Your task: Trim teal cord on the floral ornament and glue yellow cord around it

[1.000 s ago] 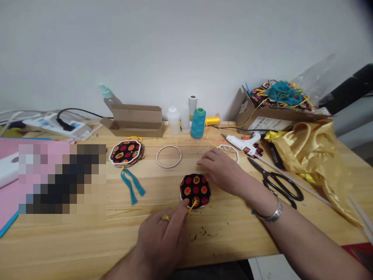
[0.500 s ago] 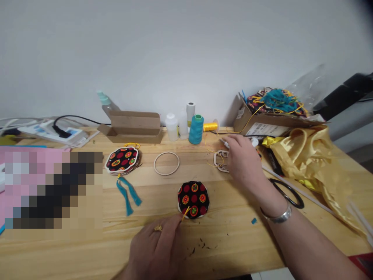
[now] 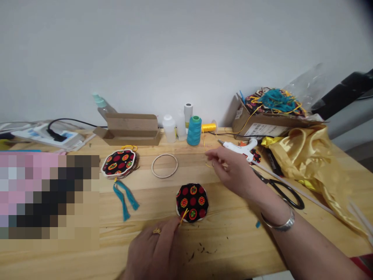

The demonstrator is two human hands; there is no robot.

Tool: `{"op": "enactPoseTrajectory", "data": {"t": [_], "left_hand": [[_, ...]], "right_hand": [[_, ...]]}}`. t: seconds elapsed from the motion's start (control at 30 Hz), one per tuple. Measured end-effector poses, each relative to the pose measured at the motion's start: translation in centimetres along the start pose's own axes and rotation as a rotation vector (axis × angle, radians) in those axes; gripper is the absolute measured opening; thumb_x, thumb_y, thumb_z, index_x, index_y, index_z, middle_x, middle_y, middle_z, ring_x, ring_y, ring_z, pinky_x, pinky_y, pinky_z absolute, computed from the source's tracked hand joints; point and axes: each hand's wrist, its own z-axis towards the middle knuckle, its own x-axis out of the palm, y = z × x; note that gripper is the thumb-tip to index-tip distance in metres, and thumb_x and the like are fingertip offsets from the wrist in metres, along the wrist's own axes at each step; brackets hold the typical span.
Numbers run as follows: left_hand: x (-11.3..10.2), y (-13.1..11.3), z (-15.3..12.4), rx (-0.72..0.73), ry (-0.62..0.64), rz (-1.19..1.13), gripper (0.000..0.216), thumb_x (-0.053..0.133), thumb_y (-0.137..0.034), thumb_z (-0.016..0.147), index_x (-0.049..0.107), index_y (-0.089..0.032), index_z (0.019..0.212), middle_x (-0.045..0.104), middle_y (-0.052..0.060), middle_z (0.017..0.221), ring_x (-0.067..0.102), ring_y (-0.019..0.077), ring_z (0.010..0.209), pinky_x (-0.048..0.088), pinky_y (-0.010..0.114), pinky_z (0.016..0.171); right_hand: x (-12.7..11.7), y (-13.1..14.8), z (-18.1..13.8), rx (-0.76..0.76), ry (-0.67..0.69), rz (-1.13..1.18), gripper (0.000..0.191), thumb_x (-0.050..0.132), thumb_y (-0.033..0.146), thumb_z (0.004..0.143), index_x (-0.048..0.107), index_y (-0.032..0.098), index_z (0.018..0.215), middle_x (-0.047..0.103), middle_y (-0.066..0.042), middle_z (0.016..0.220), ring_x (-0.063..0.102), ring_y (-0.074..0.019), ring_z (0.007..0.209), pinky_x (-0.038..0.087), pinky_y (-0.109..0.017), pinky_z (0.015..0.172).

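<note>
On the wooden table lies a round fabric piece [image 3: 192,198], black with red dots and flower prints, edged in white. A short yellow cord [image 3: 184,216] crosses its lower edge, and my left hand [image 3: 154,247] is pinched on that cord's end. To the upper right, my right hand [image 3: 234,171] hovers low with curled fingers; what they hold is hidden, though yellow thread shows beside the fingertips. Just behind this hand rests a white hot glue gun [image 3: 240,149]. Black-handled scissors [image 3: 287,193] lie by my right wrist.
A wooden ring [image 3: 164,166] and a stack of patterned pieces [image 3: 119,164] with a teal tassel [image 3: 126,198] lie left. Along the wall stand an open cardboard box [image 3: 131,130], bottles [image 3: 169,130], a teal thread cone [image 3: 194,131] and a filled carton [image 3: 262,122]. Gold satin [image 3: 309,155] lies right.
My right hand has moved left and slightly down, uncovering the glue gun. The pale cut-out frame that showed beside it is out of sight. My left hand keeps its pinch.
</note>
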Motion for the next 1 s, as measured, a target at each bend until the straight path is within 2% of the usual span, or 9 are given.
{"op": "enactPoseTrajectory", "data": {"t": [0.07,0.13,0.23,0.37,0.47,0.63,0.77,0.83,1.0], "left_hand": [[0.0,-0.1,0.0,-0.012,-0.015,-0.006,0.019,0.040,-0.018,0.082,0.054,-0.016,0.094,0.073,0.005,0.070,0.067,0.0170,0.055,0.051,0.024,0.049],[-0.1,-0.2,0.1,-0.033,-0.023,-0.008,0.019,0.041,-0.017,0.082,0.054,-0.015,0.095,0.072,0.005,0.068,0.066,0.0167,0.053,0.051,0.024,0.049],[-0.1,-0.4,0.1,-0.058,-0.007,-0.014,0.019,0.040,-0.016,0.082,0.055,-0.015,0.094,0.072,0.004,0.068,0.066,0.0166,0.053,0.050,0.024,0.048],[-0.1,-0.4,0.1,-0.071,-0.011,-0.004,0.018,0.040,-0.019,0.084,0.056,-0.015,0.094,0.072,0.004,0.070,0.066,0.0164,0.053,0.049,0.025,0.047],[-0.1,-0.4,0.2,-0.085,-0.044,0.009,0.018,0.040,-0.021,0.086,0.056,-0.015,0.091,0.072,0.003,0.067,0.065,0.0157,0.049,0.047,0.024,0.046],[-0.3,-0.5,0.3,-0.103,-0.012,0.005,0.020,0.038,-0.021,0.087,0.056,-0.016,0.092,0.072,0.002,0.067,0.064,0.0151,0.048,0.045,0.024,0.046],[-0.3,-0.5,0.2,-0.116,-0.022,0.010,0.021,0.038,-0.020,0.087,0.056,-0.015,0.096,0.073,0.004,0.071,0.064,0.0153,0.049,0.046,0.024,0.047],[-0.5,-0.5,0.3,-0.170,0.006,-0.035,0.020,0.039,-0.021,0.087,0.057,-0.017,0.095,0.073,0.002,0.071,0.065,0.0154,0.050,0.046,0.024,0.047],[-1.8,-0.2,1.1,-0.428,0.118,-0.264,0.018,0.043,-0.026,0.086,0.060,-0.023,0.090,0.072,-0.001,0.073,0.066,0.0151,0.060,0.047,0.023,0.051]], "right_hand": [[-0.1,0.7,-0.1,-0.076,0.227,0.035,0.024,0.051,0.018,0.082,0.057,0.017,0.105,0.060,-0.007,0.102,0.053,-0.0169,0.096,0.042,-0.031,0.084],[-0.2,1.3,-0.2,-0.141,0.404,0.027,0.033,0.059,0.026,0.079,0.056,0.017,0.110,0.058,-0.008,0.107,0.049,-0.0191,0.102,0.040,-0.034,0.087],[0.0,1.8,-0.2,-0.187,0.518,-0.010,0.050,0.067,0.035,0.072,0.052,0.016,0.116,0.056,-0.009,0.110,0.046,-0.0217,0.104,0.038,-0.036,0.089],[0.5,1.8,-0.4,-0.196,0.565,-0.027,0.070,0.073,0.041,0.062,0.047,0.016,0.123,0.052,-0.009,0.116,0.042,-0.0241,0.106,0.035,-0.038,0.091],[0.7,1.9,-0.6,-0.212,0.592,-0.030,0.079,0.074,0.041,0.060,0.041,0.017,0.128,0.049,-0.010,0.119,0.041,-0.0250,0.108,0.034,-0.039,0.092],[0.9,2.3,-0.8,-0.229,0.606,-0.053,0.082,0.074,0.040,0.059,0.039,0.016,0.129,0.048,-0.011,0.119,0.041,-0.0261,0.106,0.035,-0.038,0.090],[1.3,2.2,-0.8,-0.229,0.582,-0.066,0.076,0.072,0.037,0.062,0.039,0.017,0.128,0.049,-0.010,0.118,0.042,-0.0253,0.104,0.036,-0.038,0.089],[1.5,1.9,-0.8,-0.218,0.553,-0.066,0.075,0.070,0.037,0.064,0.038,0.017,0.129,0.049,-0.010,0.120,0.042,-0.0255,0.107,0.036,-0.039,0.091],[2.2,1.2,-0.6,-0.163,0.464,-0.066,0.072,0.067,0.040,0.067,0.038,0.017,0.129,0.048,-0.011,0.123,0.040,-0.0273,0.111,0.034,-0.043,0.093]]}}
